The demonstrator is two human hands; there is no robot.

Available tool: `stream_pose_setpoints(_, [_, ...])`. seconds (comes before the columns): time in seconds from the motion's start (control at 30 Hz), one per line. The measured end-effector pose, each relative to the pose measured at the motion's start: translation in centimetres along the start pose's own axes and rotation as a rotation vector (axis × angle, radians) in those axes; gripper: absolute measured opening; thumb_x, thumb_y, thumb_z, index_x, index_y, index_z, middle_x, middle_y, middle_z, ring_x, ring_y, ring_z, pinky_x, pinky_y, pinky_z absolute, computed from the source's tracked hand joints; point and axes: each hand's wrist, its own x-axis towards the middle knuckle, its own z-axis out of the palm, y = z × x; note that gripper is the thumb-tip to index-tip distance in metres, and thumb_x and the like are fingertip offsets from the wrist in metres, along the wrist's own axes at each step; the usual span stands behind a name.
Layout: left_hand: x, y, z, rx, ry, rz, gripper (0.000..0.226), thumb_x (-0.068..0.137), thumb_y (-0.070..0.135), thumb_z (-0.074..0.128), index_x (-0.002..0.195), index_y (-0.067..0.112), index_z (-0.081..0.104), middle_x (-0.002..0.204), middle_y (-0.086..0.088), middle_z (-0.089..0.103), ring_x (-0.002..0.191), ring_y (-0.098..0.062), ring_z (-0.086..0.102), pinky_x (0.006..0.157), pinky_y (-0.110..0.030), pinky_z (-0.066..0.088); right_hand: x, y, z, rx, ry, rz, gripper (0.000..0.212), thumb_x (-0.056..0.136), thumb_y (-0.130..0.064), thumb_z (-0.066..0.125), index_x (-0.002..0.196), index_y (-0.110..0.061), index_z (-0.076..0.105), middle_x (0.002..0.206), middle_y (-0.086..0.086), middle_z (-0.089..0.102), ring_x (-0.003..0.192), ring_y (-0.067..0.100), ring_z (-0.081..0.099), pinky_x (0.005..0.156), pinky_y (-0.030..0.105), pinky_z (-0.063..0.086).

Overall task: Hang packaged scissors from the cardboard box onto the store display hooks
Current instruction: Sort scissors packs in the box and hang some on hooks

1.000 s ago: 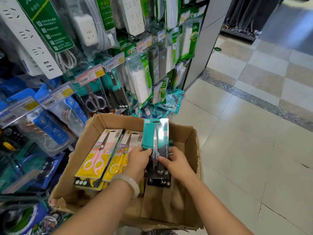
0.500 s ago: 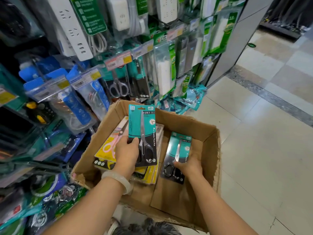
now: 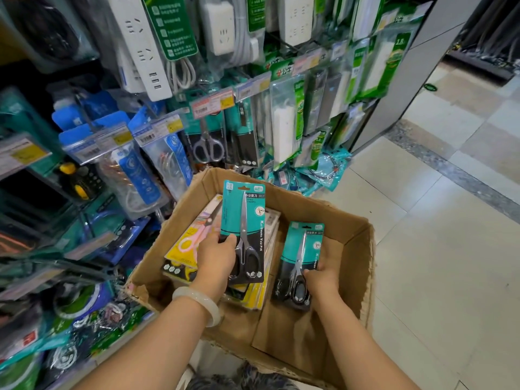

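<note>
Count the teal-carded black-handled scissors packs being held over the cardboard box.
2. One teal-carded black-handled scissors pack is in the left hand, raised over the stacked packs. The other is in the right hand, low in the cardboard box. More may lie hidden underneath.

Both forearms reaching forward and down, each hand gripping a scissors pack.

Left hand (image 3: 218, 256) is curling round the lower left edge of a teal scissors pack (image 3: 243, 220), thumb lying on its front; a pale bangle (image 3: 201, 302) is sitting at the wrist. Right hand (image 3: 322, 282) is pinching the lower right edge of a second teal scissors pack (image 3: 301, 257), held lower and to the right.
</note>
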Motion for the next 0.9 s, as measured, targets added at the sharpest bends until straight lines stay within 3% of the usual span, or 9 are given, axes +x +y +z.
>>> stream_pose_setpoints(0.07, [0.0, 0.2, -0.1, -0.016, 0.008, 0.007, 0.031, 0.097, 0.017, 0.049, 0.127, 0.013, 0.056, 0.113, -0.002, 0.064, 0.090, -0.017, 0.060, 0.070, -0.030, 0.050, -0.9, -0.3, 0.2, 0.028, 0.027, -0.106, 0.013, 0.091, -0.006, 0.054, 0.104, -0.010, 0.057, 0.095, 0.007, 0.065, 0.077, 0.020, 0.063, 0.070, 0.036, 0.055])
stream_pose_setpoints(0.17, [-0.1, 0.5, -0.2, -0.055, 0.005, 0.024, 0.030, 0.097, 0.014, 0.049, 0.126, 0.011, 0.056, 0.113, -0.003, 0.063, 0.095, -0.018, 0.057, 0.068, -0.027, 0.044, -2.6, -1.8, 0.4, 0.063, 0.016, -0.253, 0.010, 0.092, -0.007, 0.054, 0.094, -0.017, 0.053, 0.100, 0.010, 0.064, 0.088, 0.025, 0.064, 0.083, 0.045, 0.055])
stream_pose_setpoints(0.27, [-0.2, 1.1, -1.0, -0.105, -0.014, 0.043, 0.025, 0.096, 0.014, 0.049, 0.119, 0.010, 0.059, 0.111, -0.004, 0.065, 0.094, -0.020, 0.061, 0.065, -0.028, 0.048, -3.9, -4.0, 0.7, 0.066, -0.006, -0.369, 0.008, 0.091, -0.010, 0.055, 0.093, -0.017, 0.053, 0.093, 0.003, 0.063, 0.091, 0.023, 0.064, 0.086, 0.045, 0.053])
stream_pose_setpoints(0.4, [-0.2, 1.9, -3.5, -0.171, 0.000, 0.055, 0.009, 0.097, 0.018, 0.051, 0.097, 0.018, 0.060, 0.099, -0.004, 0.066, 0.091, -0.023, 0.064, 0.073, -0.037, 0.055, -6.1, -6.8, 1.9, 0.091, -0.042, -0.479, 0.016, 0.088, -0.010, 0.058, 0.082, -0.024, 0.054, 0.089, 0.009, 0.066, 0.087, 0.030, 0.064, 0.085, 0.045, 0.053])
stream_pose_setpoints(0.5, [-0.4, 2.6, -6.2, -0.210, 0.051, 0.074, 0.010, 0.094, 0.020, 0.055, 0.085, 0.022, 0.059, 0.094, -0.004, 0.066, 0.095, -0.028, 0.064, 0.085, -0.048, 0.054, -8.2, -8.6, 3.5, 0.087, -0.091, -0.553, 0.011, 0.087, -0.012, 0.059, 0.083, -0.022, 0.057, 0.094, 0.012, 0.068, 0.090, 0.034, 0.065, 0.084, 0.051, 0.053])
stream_pose_setpoints(0.63, [-0.7, 3.7, -10.3, -0.270, 0.125, 0.107, 0.013, 0.092, 0.019, 0.057, 0.080, 0.022, 0.060, 0.099, -0.011, 0.068, 0.094, -0.031, 0.065, 0.086, -0.050, 0.053, -11.6, -10.4, 6.4, 0.062, -0.208, -0.680, 0.003, 0.089, -0.009, 0.059, 0.089, -0.012, 0.059, 0.092, 0.017, 0.068, 0.083, 0.031, 0.064, 0.075, 0.042, 0.053])
stream_pose_setpoints(0.77, [-0.6, 4.2, -15.0, -0.350, 0.198, 0.145, 0.015, 0.093, 0.021, 0.057, 0.079, 0.018, 0.062, 0.092, -0.016, 0.070, 0.090, -0.037, 0.065, 0.085, -0.058, 0.052, -15.2, -11.7, 10.1, 0.069, -0.367, -0.741, 0.005, 0.092, -0.007, 0.056, 0.091, -0.011, 0.059, 0.094, 0.022, 0.066, 0.083, 0.032, 0.064, 0.077, 0.048, 0.053])
stream_pose_setpoints(0.9, [-1.1, 4.7, -19.9, -0.405, 0.297, 0.213, 0.020, 0.093, 0.017, 0.057, 0.074, 0.015, 0.060, 0.080, -0.013, 0.063, 0.075, -0.026, 0.056, 0.077, -0.056, 0.052, -18.7, -12.8, 13.9, 0.067, -0.480, -0.754, 0.015, 0.092, -0.005, 0.055, 0.086, -0.018, 0.058, 0.089, 0.011, 0.069, 0.077, 0.018, 0.064, 0.068, 0.030, 0.055])
